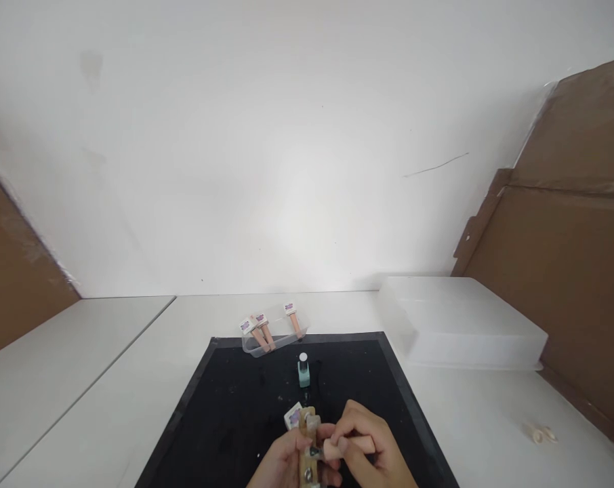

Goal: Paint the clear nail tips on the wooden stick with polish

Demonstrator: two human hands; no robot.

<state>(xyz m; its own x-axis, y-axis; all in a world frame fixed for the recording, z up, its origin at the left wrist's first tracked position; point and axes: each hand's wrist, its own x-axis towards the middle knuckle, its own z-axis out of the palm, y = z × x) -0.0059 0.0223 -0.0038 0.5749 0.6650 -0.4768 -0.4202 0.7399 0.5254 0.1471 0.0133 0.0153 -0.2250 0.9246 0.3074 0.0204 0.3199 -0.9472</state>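
Observation:
My left hand (287, 461), low in the middle, is closed round a tan wooden block (308, 453) with metal parts on it. From the right, my right hand (365, 440) grips a pink handle (348, 447), whose dark tip touches the block or lies just over it. A white piece with a purple print (293, 416) shows beside the block's upper end. Beyond the hands stands a small teal bottle (303, 375) with a dark neck and white top. What lies under my fingers is hidden.
A clear tray (256, 352) holds several pink-handled pieces with printed white heads (289, 309) at the black mat's (236, 407) far edge. A white box (469, 325) stands at right, near small beige pieces (538, 435). Brown cardboard (571, 271) walls both sides.

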